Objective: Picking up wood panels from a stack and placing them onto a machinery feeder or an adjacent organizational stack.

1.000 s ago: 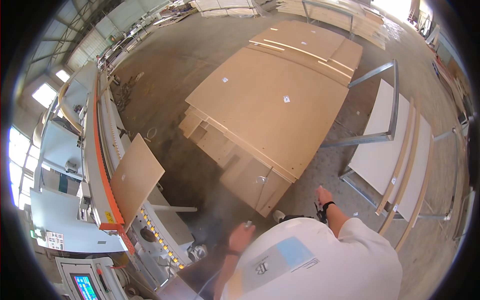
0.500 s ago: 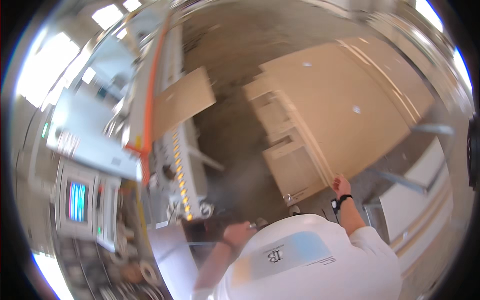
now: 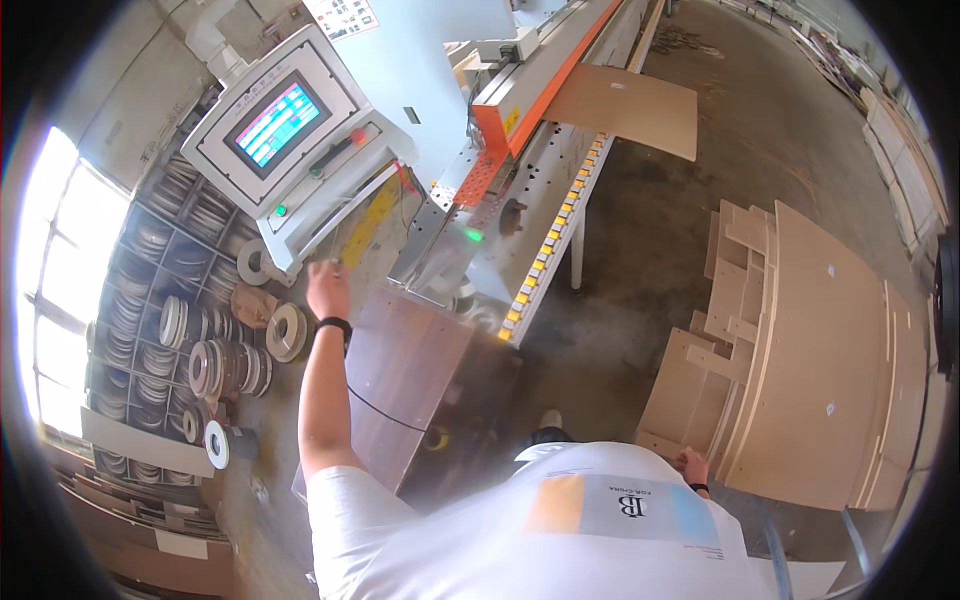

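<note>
My left hand [image 3: 328, 287], with a dark band at the wrist, reaches forward at the left, above the near end of a metal cabinet [image 3: 405, 345]. Its fingers look curled; what they hold, if anything, is too small to make out. Just beyond it is the machine's control panel [image 3: 277, 122], with a lit screen. My right hand [image 3: 690, 464] hangs low beside the stack of brown boards [image 3: 815, 340], fingers curled in and nothing visible in them. Whether it touches the boards I cannot tell.
An edge-working machine with an orange guard [image 3: 487, 160] and a yellow-marked roller rail [image 3: 548, 245] runs away from me. A brown panel [image 3: 630, 108] lies across its far part. Shelves with rolls of edging strip [image 3: 155, 245] stand at the left, and loose rolls [image 3: 287, 332] lie nearby.
My view has swung left, bringing the control panel and cabinet closer to the middle. My left hand has moved from beside my waist out toward the panel. My right hand stays low near the boards.
</note>
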A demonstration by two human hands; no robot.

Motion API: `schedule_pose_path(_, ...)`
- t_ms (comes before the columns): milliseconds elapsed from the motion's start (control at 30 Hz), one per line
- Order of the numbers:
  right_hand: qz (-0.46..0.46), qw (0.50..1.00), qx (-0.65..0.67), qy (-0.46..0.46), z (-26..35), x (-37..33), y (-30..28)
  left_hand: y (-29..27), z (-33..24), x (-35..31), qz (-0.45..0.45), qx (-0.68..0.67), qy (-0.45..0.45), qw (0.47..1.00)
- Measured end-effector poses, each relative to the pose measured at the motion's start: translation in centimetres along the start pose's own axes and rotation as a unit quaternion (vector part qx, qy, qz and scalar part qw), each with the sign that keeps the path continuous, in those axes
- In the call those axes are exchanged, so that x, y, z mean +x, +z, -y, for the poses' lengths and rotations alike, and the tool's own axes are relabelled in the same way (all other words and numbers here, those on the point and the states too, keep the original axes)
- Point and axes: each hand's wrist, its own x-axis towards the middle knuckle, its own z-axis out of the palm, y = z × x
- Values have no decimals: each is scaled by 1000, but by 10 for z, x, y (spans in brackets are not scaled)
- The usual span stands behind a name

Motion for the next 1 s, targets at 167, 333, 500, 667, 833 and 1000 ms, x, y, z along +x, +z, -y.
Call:
schedule_pose_path(167, -29, 997, -67, 8, 22, -15, 21, 30, 68, 67, -159, 22, -153, 975)
schedule_pose_path(333, -34, 998, -56, -7, 17, -35, 14, 94, 111, 94, 58, 301, -134, 942)
schedule_pose_path(500, -104, 994, -32, 14, 1, -58, -5, 135, 62, 47, -101, -232, -191, 949)
schedule_pose_path(667, -187, 980, 52, 51, -29, -46, -37, 149, -93, -95, 191, -519, -193, 811)
schedule_pose_path(833, -256, 961, 90, 47, -67, -7, -110, 131, -289, -253, 445, -512, -189, 710)
schedule_pose_path(1000, -344, 920, 168, 85, -98, 40, -184, 110, -410, -390, 667, -404, 61, 623)
